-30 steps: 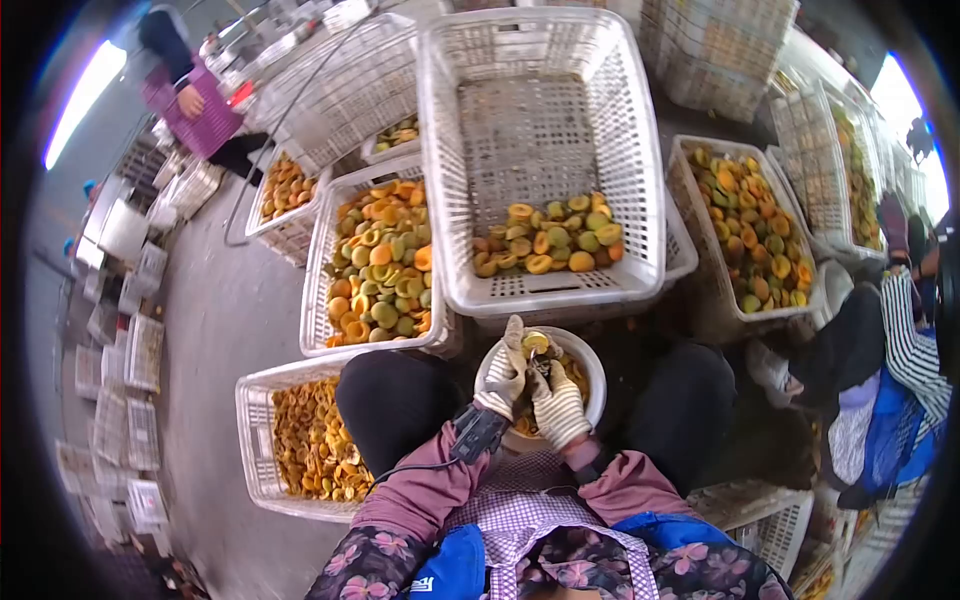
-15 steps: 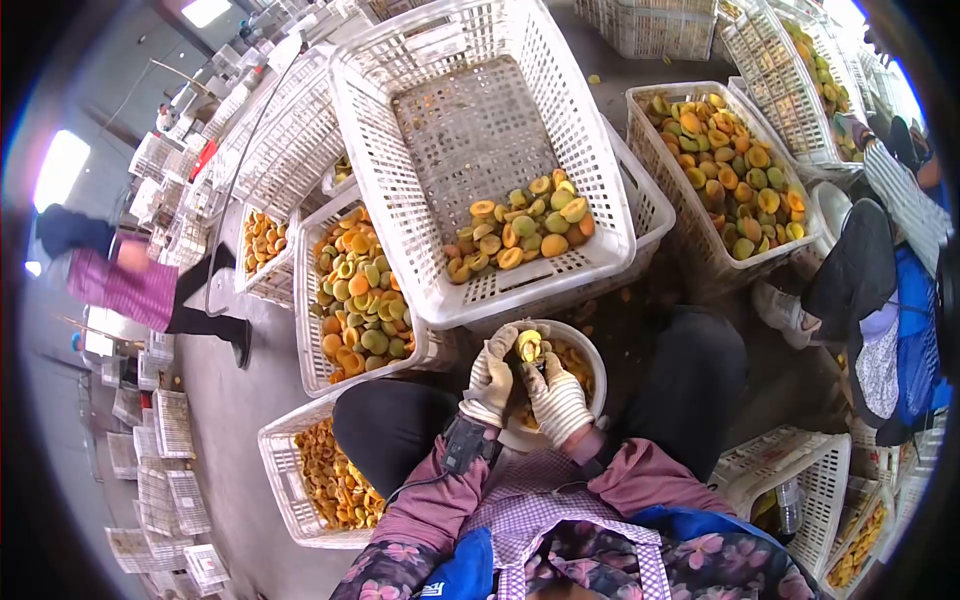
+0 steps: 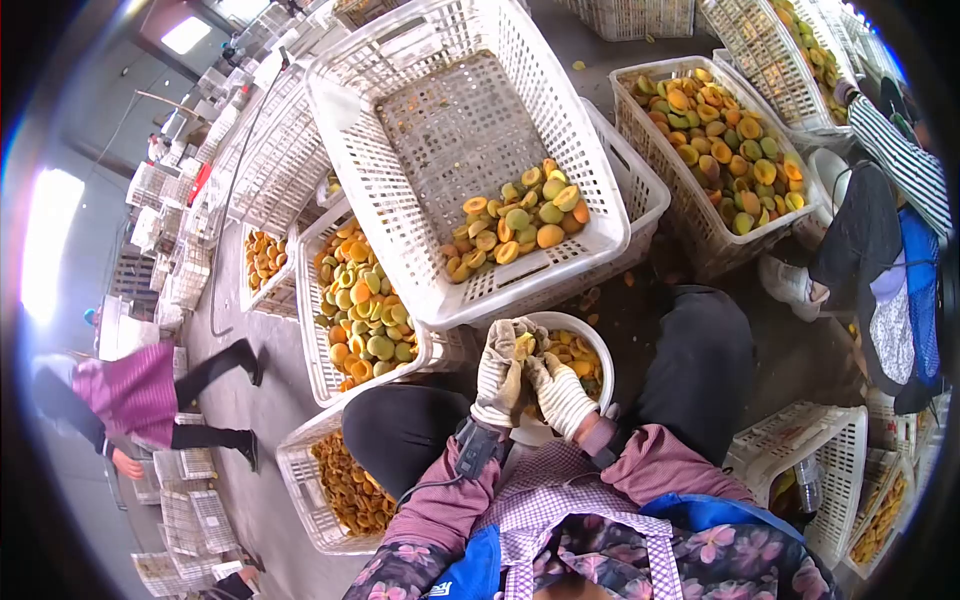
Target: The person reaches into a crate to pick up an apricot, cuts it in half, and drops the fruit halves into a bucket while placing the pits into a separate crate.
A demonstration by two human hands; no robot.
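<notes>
My left hand (image 3: 498,372), in a dirty whitish glove, is closed on a yellow apricot half (image 3: 524,346), mostly covered by its fingers. My right hand (image 3: 562,394), in a ribbed cream glove, meets it from the right with fingers bent against the fruit. Whatever its fingertips grip is hidden. Both hands are above a white bucket (image 3: 606,368) between my knees, with orange fruit pieces (image 3: 575,352) inside. Just beyond the hands, a large white crate (image 3: 470,308) leans toward me, with whole and halved apricots (image 3: 517,222) gathered at its near end.
Crates of apricots stand at left (image 3: 362,300) and right (image 3: 715,150). Beside my left knee is a crate of flattened orange pieces (image 3: 350,485). A person in a purple apron (image 3: 135,395) walks at far left. Another person's striped sleeve (image 3: 895,165) shows at right.
The apricot half, its cut face showing before, is now more covered as my hands come together over it. At left, the walking person has moved nearer. My view has shifted slightly.
</notes>
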